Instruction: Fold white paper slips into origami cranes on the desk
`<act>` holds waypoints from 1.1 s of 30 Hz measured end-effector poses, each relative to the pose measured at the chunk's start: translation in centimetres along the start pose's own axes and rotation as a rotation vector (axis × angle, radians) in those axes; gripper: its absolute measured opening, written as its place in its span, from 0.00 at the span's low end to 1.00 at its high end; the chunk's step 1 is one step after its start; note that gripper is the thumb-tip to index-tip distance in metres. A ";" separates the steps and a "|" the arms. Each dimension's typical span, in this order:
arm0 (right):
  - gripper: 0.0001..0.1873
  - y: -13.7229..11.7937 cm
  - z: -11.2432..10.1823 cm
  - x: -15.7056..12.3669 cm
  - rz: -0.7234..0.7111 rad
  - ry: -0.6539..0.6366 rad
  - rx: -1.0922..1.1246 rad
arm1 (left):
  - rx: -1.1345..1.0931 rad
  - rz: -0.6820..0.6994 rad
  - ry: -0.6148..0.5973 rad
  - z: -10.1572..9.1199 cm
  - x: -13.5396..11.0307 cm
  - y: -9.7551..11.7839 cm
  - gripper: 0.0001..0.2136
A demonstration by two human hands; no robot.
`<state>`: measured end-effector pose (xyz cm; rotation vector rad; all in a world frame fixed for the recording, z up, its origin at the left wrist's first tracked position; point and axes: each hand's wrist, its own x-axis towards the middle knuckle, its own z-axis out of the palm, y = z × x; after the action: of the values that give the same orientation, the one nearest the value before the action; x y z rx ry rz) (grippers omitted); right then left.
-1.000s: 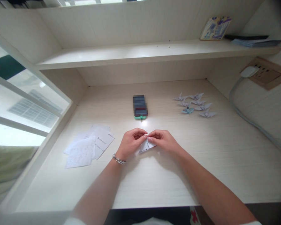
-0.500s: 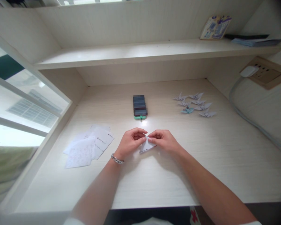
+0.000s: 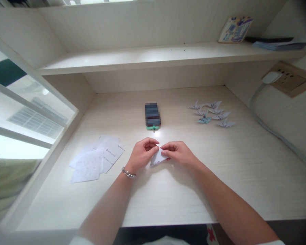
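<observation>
- The paper point(image 3: 157, 159), white and folded to a roughly triangular shape, is between the two hands, near the middle of the desk point(image 3: 173, 207).
- Its narrow end points away from the person, up toward the fingertips; its wider, printed edge faces the person.
- That edge looks like its long axis, running aslant from near left to far right; the right end is partly hidden by fingers.
- The left hand point(image 3: 143, 153) has its thumb and curled fingers at the paper's upper left side, pinching it near the tip.
- The right hand point(image 3: 179, 152) pinches the paper's right side between thumb and fingers.
- A chain bracelet point(image 3: 129, 173) circles the left wrist.
- The desk is pale, with wood grain.
- Loose sheets point(image 3: 86, 168) overlap at the left.
- A dark, pixelated device point(image 3: 152, 115) with a green near edge lies beyond the hands.
- Seven folded birds, six white point(image 3: 221, 116) and one blue point(image 3: 204, 120), sit grouped at the far right.
- Above runs a shelf point(image 3: 132, 59), with a colourful packet point(image 3: 236, 30) leaning at its right.
- On the right wall, a plug point(image 3: 271, 77) with a grey cable point(image 3: 277, 135) sits in an outlet point(image 3: 294, 81).
- White bars point(image 3: 21, 135) cross the left side, above green cloth point(image 3: 12, 180).
</observation>
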<state>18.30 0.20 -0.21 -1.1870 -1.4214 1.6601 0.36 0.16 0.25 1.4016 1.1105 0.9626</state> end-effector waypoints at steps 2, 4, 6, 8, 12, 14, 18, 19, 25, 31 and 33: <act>0.15 0.0 -0.1 0.0 0.005 -0.007 0.000 | -0.013 -0.003 0.004 0.0 0.0 0.0 0.11; 0.15 0.0 -0.1 0.0 0.008 -0.006 0.008 | -0.023 -0.009 0.011 0.0 0.0 0.1 0.11; 0.14 0.1 0.0 0.0 0.007 -0.001 0.022 | -0.029 -0.015 0.015 0.1 0.0 0.1 0.10; 0.14 0.1 0.0 0.0 0.009 0.003 0.033 | -0.030 -0.023 0.021 0.2 0.0 0.2 0.10; 0.14 0.0 0.1 0.0 0.017 0.007 0.033 | -0.042 -0.058 0.041 0.3 0.1 0.2 0.09; 0.15 -0.1 0.1 0.0 0.017 0.001 0.033 | -0.066 -0.080 0.038 0.2 0.2 0.3 0.09; 0.16 -0.1 0.1 -0.1 0.019 -0.001 0.039 | -0.129 -0.106 0.038 -0.2 0.2 0.4 0.10; 0.16 -0.1 0.1 -0.1 0.018 0.002 0.042 | -0.125 -0.104 0.030 -0.2 0.2 0.4 0.10; 0.15 0.2 0.1 -0.1 0.029 0.003 0.048 | -0.064 -0.048 0.016 0.1 0.1 0.2 0.10; 0.16 0.2 0.2 0.1 0.032 0.002 0.079 | -0.129 -0.079 0.125 0.6 0.3 0.0 0.09; 0.16 0.2 0.2 0.1 0.034 0.012 0.076 | -0.137 -0.093 0.133 0.7 0.3 0.0 0.10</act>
<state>18.10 0.16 -0.44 -1.1825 -1.3256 1.7116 1.13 0.30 0.14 1.1797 1.1743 1.0564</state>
